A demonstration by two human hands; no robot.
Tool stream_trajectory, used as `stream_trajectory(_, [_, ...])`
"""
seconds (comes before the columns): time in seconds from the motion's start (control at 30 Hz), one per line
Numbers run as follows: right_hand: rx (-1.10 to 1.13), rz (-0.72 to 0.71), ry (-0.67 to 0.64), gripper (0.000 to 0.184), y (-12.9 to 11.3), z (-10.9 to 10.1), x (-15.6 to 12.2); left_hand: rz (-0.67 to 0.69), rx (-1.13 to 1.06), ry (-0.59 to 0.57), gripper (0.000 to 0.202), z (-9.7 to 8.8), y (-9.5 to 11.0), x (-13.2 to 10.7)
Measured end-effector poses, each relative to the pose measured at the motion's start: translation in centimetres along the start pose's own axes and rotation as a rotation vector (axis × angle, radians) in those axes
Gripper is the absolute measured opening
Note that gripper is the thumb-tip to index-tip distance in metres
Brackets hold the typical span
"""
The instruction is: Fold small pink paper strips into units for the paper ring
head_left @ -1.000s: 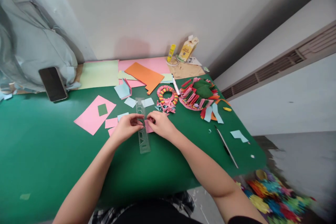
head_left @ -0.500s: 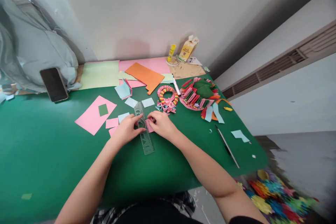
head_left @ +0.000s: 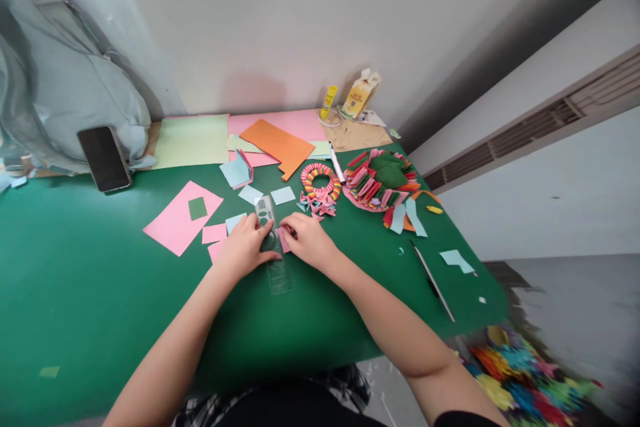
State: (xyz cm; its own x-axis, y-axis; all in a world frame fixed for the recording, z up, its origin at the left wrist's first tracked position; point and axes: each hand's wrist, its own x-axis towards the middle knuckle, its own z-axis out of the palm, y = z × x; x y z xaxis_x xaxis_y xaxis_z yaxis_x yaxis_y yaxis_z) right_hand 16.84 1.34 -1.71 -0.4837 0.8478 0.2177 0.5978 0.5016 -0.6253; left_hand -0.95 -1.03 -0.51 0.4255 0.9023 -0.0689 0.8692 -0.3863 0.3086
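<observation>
My left hand lies on a clear plastic ruler on the green table, fingers pressing it down flat. My right hand is just right of the ruler, fingertips pinched on a small pink paper piece that lies against the ruler's edge. Small pink scraps lie left of my left hand.
A large pink sheet with a green square lies to the left, a phone at the back left. Orange paper, a glue stick, a colourful paper ring, a folded-paper pile and a thin dark knife-like tool lie to the right.
My left hand has come down onto the ruler, which has tilted slightly and shifted. My right hand stayed on the pink piece.
</observation>
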Motion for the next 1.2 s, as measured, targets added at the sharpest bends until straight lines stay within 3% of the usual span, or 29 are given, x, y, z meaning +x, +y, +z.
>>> stream_trajectory(0.57, [-0.135, -0.002, -0.021, 0.012, -0.5, 0.0, -0.3, 0.067, 0.217, 0.033, 0.062, -0.8, 0.5, 0.2])
stream_trajectory(0.7, [-0.225, 0.031, 0.007, 0.018, -1.0, 0.1, -0.4, 0.086, 0.286, 0.018, 0.061, -1.2, 0.8, 0.5])
stream_trajectory(0.97, [-0.259, -0.036, 0.018, 0.031, -1.6, 0.9, -0.7, 0.102, 0.295, 0.018, 0.042, -1.1, 0.8, 0.7])
stream_trajectory(1.07, [-0.025, 0.016, -0.007, 0.04, -2.3, 0.9, -1.0, 0.085, 0.28, 0.026, 0.026, -1.0, 0.7, 0.6])
stream_trajectory(1.2, [0.556, 0.072, -0.089, 0.041, -3.2, -0.1, -1.0, 0.082, 0.267, 0.039, 0.011, -1.0, 0.8, 0.4])
